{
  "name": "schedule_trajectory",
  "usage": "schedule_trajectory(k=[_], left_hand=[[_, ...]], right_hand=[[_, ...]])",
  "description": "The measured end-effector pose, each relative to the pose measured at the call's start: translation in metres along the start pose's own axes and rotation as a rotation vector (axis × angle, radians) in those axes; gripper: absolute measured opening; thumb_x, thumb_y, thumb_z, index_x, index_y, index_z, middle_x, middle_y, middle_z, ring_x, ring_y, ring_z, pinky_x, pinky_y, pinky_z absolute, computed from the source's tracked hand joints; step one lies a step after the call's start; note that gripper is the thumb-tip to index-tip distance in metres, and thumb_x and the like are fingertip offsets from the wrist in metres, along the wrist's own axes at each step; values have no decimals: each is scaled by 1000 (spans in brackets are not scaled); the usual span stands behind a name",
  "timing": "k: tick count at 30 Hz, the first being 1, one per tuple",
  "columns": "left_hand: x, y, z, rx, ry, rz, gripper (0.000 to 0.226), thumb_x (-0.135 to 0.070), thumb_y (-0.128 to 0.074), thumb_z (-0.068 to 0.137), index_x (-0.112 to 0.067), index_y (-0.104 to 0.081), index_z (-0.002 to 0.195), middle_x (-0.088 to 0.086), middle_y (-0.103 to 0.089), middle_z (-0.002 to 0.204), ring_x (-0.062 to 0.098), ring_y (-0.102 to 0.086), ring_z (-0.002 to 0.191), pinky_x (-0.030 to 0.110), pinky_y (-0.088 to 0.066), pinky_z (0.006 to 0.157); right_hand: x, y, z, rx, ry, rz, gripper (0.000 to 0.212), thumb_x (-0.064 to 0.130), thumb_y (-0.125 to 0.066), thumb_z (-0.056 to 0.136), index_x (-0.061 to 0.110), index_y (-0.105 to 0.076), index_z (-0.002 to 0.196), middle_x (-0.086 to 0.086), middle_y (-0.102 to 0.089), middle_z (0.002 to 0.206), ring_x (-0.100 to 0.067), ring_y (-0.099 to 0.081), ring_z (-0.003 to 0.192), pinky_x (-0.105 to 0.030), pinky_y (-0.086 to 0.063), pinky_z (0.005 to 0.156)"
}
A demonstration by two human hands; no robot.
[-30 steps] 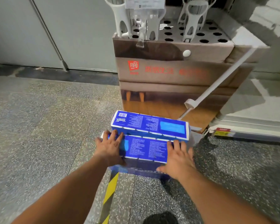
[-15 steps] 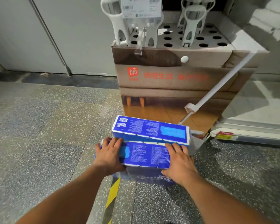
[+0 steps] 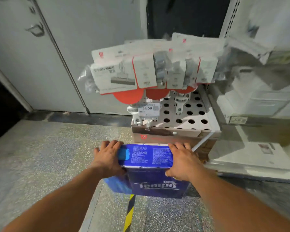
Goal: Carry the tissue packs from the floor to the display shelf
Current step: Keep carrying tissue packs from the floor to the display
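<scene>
A blue Tempo tissue pack [image 3: 147, 156] is lifted off the floor in front of me, its white-lettered front face [image 3: 157, 185] turned toward me. My left hand [image 3: 107, 156] grips its left end and my right hand [image 3: 182, 159] grips its right end, fingers curled over the top edge. The second pack seen earlier is out of sight, hidden behind or below this one. A white display shelf [image 3: 251, 158] stands to the right.
A brown cardboard stand [image 3: 166, 134] with a perforated top, white mop handles and hanging packaged goods [image 3: 151, 71] is straight ahead. A white pole [image 3: 203, 142] leans on it. Grey wall panels [image 3: 65, 47] are at the back. Yellow-black tape [image 3: 129, 213] runs on the speckled floor.
Both hands have lifted the tissue pack up from the floor, and my view has risen, so the hanging goods above the cardboard stand now show.
</scene>
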State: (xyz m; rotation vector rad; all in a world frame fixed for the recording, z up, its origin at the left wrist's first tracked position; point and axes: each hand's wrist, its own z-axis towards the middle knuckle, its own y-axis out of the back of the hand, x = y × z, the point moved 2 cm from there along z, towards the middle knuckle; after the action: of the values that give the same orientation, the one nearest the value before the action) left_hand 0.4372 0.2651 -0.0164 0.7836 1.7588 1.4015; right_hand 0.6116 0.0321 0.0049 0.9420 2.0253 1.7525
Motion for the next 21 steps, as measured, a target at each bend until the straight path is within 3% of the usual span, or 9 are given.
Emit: schedule_trajectory(k=[7, 12, 15, 21], left_hand=[[-25, 211, -48, -107, 13, 35, 111, -66, -81, 54, -37, -28, 147, -14, -38, 145, 19, -29, 136, 50, -32, 110], [-55, 337, -94, -162, -7, 100, 117, -70, -80, 47, -37, -28, 147, -14, -39, 144, 18, -30, 133, 50, -32, 108], [-76, 392, -128, -234, -6, 95, 118, -70, -82, 50, -37, -27, 149, -15, -39, 145, 18, -30, 134, 48, -31, 109], [-114, 455, -202, -315, 12, 144, 115, -71, -81, 49, -40, -31, 147, -17, -42, 141, 16, -33, 131, 44, -31, 105]], right_hand=[[56, 197, -58, -86, 16, -19, 116, 59, -81, 65, 23, -19, 157, 3, -30, 153, -28, -24, 137, -51, -41, 107], [77, 312, -109, -153, 68, -33, 118, 62, -81, 68, 27, -15, 159, 7, -15, 165, -30, -15, 147, -54, -31, 116], [83, 367, -144, -205, 112, -14, 117, 62, -80, 69, 30, -13, 159, 8, -15, 167, -30, -13, 150, -57, -22, 119], [87, 436, -218, -250, 189, 10, 111, 61, -85, 63, 33, -25, 152, 6, -33, 156, -26, -24, 143, -56, -22, 118]])
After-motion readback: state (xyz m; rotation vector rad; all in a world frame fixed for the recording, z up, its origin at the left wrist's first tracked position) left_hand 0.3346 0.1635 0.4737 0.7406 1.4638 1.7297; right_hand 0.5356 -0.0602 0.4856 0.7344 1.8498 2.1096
